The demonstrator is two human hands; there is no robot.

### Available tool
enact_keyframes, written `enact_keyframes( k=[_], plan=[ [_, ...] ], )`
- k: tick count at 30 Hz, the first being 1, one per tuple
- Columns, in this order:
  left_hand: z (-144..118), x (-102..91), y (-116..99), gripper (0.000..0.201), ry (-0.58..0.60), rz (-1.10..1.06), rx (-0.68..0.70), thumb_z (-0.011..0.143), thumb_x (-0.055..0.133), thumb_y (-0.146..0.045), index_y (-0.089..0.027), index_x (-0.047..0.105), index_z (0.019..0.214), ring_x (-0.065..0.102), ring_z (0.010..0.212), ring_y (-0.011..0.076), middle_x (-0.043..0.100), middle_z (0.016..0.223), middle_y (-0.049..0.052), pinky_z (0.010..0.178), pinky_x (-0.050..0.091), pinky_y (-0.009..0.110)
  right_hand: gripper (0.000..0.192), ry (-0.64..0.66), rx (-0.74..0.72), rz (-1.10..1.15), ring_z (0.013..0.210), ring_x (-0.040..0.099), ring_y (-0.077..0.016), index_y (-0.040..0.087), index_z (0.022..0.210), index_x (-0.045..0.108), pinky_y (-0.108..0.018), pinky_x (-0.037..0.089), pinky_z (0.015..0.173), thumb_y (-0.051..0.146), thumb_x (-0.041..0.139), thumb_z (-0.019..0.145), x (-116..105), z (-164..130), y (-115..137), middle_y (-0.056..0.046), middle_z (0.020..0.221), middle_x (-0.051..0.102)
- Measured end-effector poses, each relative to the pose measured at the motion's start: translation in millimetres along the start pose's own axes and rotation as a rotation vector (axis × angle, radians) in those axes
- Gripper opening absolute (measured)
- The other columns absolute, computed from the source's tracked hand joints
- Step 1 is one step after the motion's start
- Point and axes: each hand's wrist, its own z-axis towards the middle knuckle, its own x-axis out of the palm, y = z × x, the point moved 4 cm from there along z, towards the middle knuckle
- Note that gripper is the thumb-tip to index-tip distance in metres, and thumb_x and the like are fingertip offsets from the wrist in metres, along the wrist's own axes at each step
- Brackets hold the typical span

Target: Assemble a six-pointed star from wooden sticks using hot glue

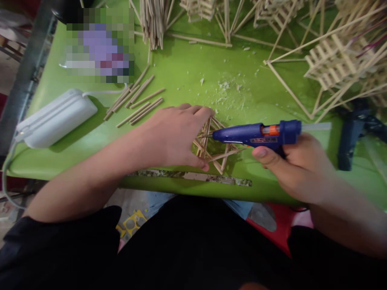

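My right hand [305,165] grips a blue hot glue gun [242,133], a clear glue stick poking out of its back end. The gun points left, its nozzle at a small frame of thin wooden sticks [224,159] by the table's front edge. Curved over the left side of that frame, my left hand [172,135] holds it with thumb and fingers. The palm hides part of the frame, and whether the nozzle touches the wood I cannot tell. Several loose wooden sticks [146,110] lie just beyond my left wrist.
A white power strip [57,117] with a cable lies at the left of the green table [181,80]. Stick structures [329,60] and a stick bundle [152,20] stand along the back. A dark blue tool [350,137] rests at the right. Pale glue scraps [228,86] dot the middle.
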Motion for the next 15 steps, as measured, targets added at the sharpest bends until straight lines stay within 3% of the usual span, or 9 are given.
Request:
enact_keyframes(
  k=[3, 5, 10, 13, 15],
  plan=[
    [0.2, 0.4, 0.2, 0.11, -0.016, 0.004, 0.023, 0.083, 0.083, -0.084, -0.018, 0.056, 0.167, 0.072, 0.143, 0.0489, 0.073, 0.16, 0.022, 0.114, 0.062, 0.061, 0.062, -0.005, -0.163, -0.201, 0.046, 0.042, -0.0126, 0.024, 0.069, 0.055, -0.035, 0.028, 0.046, 0.059, 0.065, 0.118, -1.3, 1.0, 11.6, 0.005, 0.055, 0.045],
    [-0.2, 1.0, 1.1, 0.111, -0.019, -0.002, 0.019, 0.082, 0.084, -0.084, -0.019, 0.056, 0.167, 0.071, 0.145, 0.049, 0.073, 0.16, 0.021, 0.116, 0.062, 0.061, 0.063, 0.006, -0.162, -0.255, 0.045, 0.044, -0.0132, 0.024, 0.068, 0.055, -0.033, 0.03, 0.044, 0.06, 0.061, 0.119, -1.6, 1.6, 12.7, 0.004, 0.054, 0.046],
    [-1.3, 1.2, 1.7, 0.106, -0.025, -0.011, 0.007, 0.083, 0.084, -0.082, -0.022, 0.057, 0.167, 0.072, 0.146, 0.0478, 0.074, 0.159, 0.019, 0.117, 0.061, 0.059, 0.053, 0.06, -0.053, -0.25, 0.047, 0.053, -0.0186, 0.025, 0.085, 0.076, -0.035, 0.035, 0.045, 0.065, 0.062, 0.117, -0.1, 0.1, 5.0, 0.0, 0.065, 0.068],
    [-1.4, 0.8, 0.8, 0.105, -0.025, 0.005, 0.03, 0.086, 0.083, -0.081, -0.018, 0.057, 0.166, 0.073, 0.143, 0.0486, 0.073, 0.161, 0.023, 0.115, 0.063, 0.061, 0.039, 0.043, -0.101, -0.203, 0.059, 0.07, -0.0241, 0.028, 0.105, 0.087, -0.036, 0.048, 0.052, 0.06, 0.068, 0.115, 0.4, -1.1, 5.5, -0.001, 0.079, 0.08],
    [-1.4, 0.5, 0.3, 0.105, -0.023, 0.015, 0.038, 0.086, 0.082, -0.081, -0.018, 0.056, 0.166, 0.073, 0.142, 0.0486, 0.073, 0.161, 0.023, 0.114, 0.063, 0.061, 0.033, 0.042, -0.126, -0.195, 0.069, 0.077, -0.0273, 0.03, 0.108, 0.088, -0.038, 0.055, 0.058, 0.058, 0.07, 0.114, 1.0, -1.4, 6.2, -0.001, 0.086, 0.084]
  ],
)
